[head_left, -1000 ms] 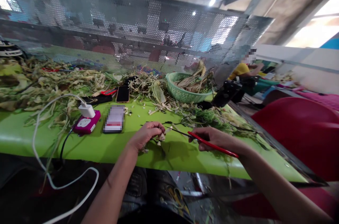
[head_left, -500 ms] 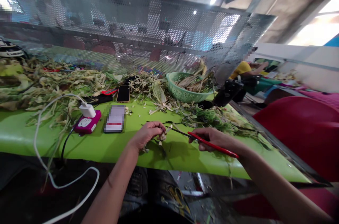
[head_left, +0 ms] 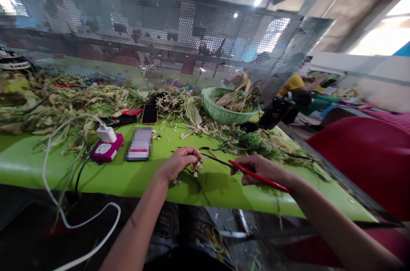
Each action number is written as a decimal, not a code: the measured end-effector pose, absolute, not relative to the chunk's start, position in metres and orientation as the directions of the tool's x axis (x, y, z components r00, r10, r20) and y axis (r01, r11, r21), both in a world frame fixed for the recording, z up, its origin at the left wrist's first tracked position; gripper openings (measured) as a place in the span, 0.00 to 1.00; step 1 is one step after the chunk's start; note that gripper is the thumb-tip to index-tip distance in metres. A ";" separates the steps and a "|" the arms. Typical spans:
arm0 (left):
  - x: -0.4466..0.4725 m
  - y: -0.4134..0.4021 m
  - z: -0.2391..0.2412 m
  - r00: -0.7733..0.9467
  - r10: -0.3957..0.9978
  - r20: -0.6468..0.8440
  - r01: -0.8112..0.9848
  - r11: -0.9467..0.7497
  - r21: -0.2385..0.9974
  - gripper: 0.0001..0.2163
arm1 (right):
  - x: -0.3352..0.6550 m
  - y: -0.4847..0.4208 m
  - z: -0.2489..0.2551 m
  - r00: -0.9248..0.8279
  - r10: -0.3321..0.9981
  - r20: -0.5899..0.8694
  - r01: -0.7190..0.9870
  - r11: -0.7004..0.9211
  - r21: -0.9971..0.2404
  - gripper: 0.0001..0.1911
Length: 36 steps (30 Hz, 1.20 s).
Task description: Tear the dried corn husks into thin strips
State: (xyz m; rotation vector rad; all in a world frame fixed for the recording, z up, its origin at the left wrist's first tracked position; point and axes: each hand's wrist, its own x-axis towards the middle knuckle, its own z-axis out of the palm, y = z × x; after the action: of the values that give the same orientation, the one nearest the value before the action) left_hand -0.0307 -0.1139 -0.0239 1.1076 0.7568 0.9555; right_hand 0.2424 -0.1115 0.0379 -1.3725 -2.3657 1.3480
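Dried husk (head_left: 196, 168) sits pinched between the thumb and fingers of your left hand (head_left: 179, 163), just above the near edge of a green table (head_left: 230, 194). Your right hand (head_left: 259, 168) is wrapped around red-handled scissors (head_left: 265, 180), their dark tip pointing at the husk; you cannot tell from this angle whether metal and husk touch, or how far the blades are parted.

Off to your left, a purple power socket (head_left: 108, 150) bears a white charger (head_left: 107, 134), whose white cable (head_left: 45, 177) loops over the table edge. Closer to your left hand lies a phone (head_left: 139, 145), its screen blurred. A red chair (head_left: 358, 160) stands to the right of the table.

Beyond your hands, loose scraps (head_left: 195, 129) and a tangle of green strands (head_left: 253, 140) lie between you and a green basket (head_left: 221, 113) filled with dry leaves. A second phone (head_left: 150, 114) rests near another red-handled tool (head_left: 132, 112), and a heap of husks (head_left: 64, 102) covers the table's far left.

Behind it all rises a metal screen (head_left: 160, 27) full of holes; at far right, a person in yellow (head_left: 294, 84) sits.
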 end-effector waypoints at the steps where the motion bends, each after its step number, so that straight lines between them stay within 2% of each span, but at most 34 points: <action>1: -0.031 -0.114 -0.024 0.401 0.916 -0.032 -0.244 0.140 0.960 0.06 | 0.243 -0.111 0.037 -0.587 0.740 -0.328 0.654 0.195 -0.731 0.25; 5: -0.032 -0.108 -0.030 0.318 0.948 -0.008 -0.245 0.091 0.965 0.09 | 0.247 -0.112 0.038 -0.551 0.767 -0.330 0.663 0.162 -0.731 0.29; 9: -0.033 -0.102 -0.037 0.192 0.981 -0.043 -0.338 0.107 0.935 0.14 | 0.252 -0.116 0.045 -0.588 0.773 -0.240 0.674 0.303 -0.674 0.30; 13: -0.032 -0.098 -0.041 0.098 0.993 -0.073 -0.455 0.110 0.884 0.15 | 0.258 -0.119 0.044 -0.620 0.745 -0.246 0.690 0.370 -0.622 0.31; 19: -0.031 -0.096 -0.043 0.046 0.997 -0.056 -0.537 0.072 0.841 0.15 | 0.252 -0.122 0.038 -0.618 0.738 -0.270 0.725 0.403 -0.559 0.29; 26: -0.032 -0.096 -0.043 -0.003 0.996 -0.089 -0.590 0.071 0.804 0.15 | 0.229 -0.124 0.040 -0.646 0.707 -0.288 0.717 0.431 -0.548 0.29; 36: -0.032 -0.096 -0.040 -0.039 0.995 -0.089 -0.608 0.047 0.793 0.17 | 0.204 -0.126 0.035 -0.482 0.847 -0.222 0.842 0.378 -0.385 0.26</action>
State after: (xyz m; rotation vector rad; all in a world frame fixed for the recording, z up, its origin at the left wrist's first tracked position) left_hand -0.0316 -0.0962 -0.0402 0.6369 0.7943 1.4437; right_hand 0.2038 -0.1256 0.0346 -1.5916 -2.5975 0.7141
